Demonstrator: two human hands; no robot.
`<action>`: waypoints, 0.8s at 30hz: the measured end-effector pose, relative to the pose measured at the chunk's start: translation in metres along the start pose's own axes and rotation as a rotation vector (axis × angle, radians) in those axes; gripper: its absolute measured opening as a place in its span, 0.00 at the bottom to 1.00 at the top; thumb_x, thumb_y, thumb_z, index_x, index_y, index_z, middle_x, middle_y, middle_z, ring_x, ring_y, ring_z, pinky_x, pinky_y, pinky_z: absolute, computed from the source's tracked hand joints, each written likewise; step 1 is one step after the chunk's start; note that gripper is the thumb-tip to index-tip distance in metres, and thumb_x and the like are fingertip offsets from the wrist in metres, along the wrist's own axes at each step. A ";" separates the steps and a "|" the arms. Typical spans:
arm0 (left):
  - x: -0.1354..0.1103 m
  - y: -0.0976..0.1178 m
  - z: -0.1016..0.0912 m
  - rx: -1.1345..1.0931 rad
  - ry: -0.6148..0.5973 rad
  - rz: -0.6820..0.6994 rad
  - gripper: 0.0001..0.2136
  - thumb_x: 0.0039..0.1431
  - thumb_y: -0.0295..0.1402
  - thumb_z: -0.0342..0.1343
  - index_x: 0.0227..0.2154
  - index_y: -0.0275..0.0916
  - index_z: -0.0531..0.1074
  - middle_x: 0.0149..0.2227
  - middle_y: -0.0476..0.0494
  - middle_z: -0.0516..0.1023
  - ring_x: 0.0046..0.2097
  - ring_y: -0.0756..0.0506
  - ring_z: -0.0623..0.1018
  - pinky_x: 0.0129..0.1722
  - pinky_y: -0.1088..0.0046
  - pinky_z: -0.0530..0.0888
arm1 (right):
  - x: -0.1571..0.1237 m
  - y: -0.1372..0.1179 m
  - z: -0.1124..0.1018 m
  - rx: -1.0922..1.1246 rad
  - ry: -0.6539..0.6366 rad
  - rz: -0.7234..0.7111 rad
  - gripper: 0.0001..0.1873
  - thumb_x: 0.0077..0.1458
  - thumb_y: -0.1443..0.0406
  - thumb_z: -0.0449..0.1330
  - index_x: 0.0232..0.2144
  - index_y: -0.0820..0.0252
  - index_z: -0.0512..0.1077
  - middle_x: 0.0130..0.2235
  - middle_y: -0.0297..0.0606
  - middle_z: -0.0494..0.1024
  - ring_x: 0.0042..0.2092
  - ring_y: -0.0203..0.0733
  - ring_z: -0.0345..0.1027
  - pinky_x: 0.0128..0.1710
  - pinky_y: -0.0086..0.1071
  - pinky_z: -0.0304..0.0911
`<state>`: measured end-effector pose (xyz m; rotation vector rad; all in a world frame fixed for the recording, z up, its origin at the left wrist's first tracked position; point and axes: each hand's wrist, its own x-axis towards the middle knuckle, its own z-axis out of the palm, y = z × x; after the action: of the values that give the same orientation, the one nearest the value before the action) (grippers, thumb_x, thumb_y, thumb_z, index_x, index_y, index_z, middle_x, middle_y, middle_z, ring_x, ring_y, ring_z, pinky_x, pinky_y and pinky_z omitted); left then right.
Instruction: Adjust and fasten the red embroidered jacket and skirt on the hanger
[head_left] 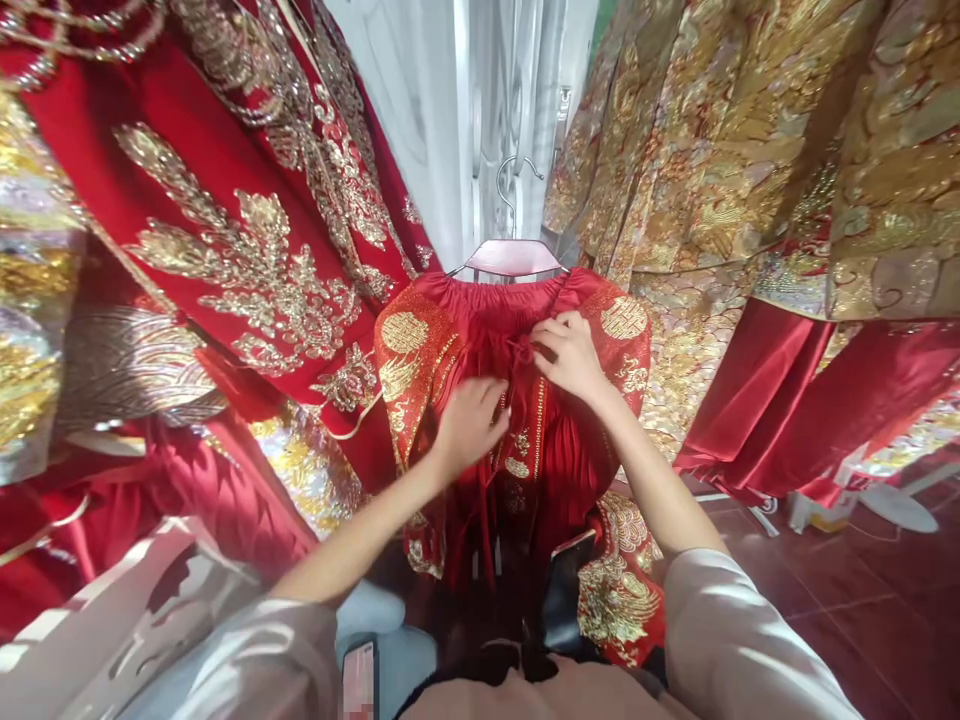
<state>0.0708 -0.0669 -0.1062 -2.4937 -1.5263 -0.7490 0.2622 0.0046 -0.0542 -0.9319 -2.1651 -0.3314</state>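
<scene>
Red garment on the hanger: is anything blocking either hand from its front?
Nothing visible does. The right hand is at the red tie below the neckline of the red garment; the left hand is over its front, contact unclear. The pink hanger sits above both hands.

Both forearms (360, 535) reach forward, left fingers (486, 390) loosely parted, right fingers (553, 330) curled

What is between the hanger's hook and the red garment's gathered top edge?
In the head view, the pink hanger crosspiece lies between the hook and the gathered top edge.
</scene>
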 end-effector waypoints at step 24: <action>0.052 -0.025 -0.047 -0.296 0.126 0.043 0.08 0.56 0.36 0.56 0.25 0.39 0.74 0.29 0.50 0.74 0.38 0.47 0.71 0.51 0.62 0.59 | -0.010 -0.037 0.018 0.406 0.284 0.214 0.06 0.53 0.63 0.61 0.28 0.57 0.77 0.37 0.37 0.77 0.40 0.42 0.64 0.46 0.42 0.58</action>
<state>0.0519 -0.0294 -0.0450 -2.6102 -1.4040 -1.1775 0.2311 -0.0175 -0.0718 -0.8169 -1.7638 0.0778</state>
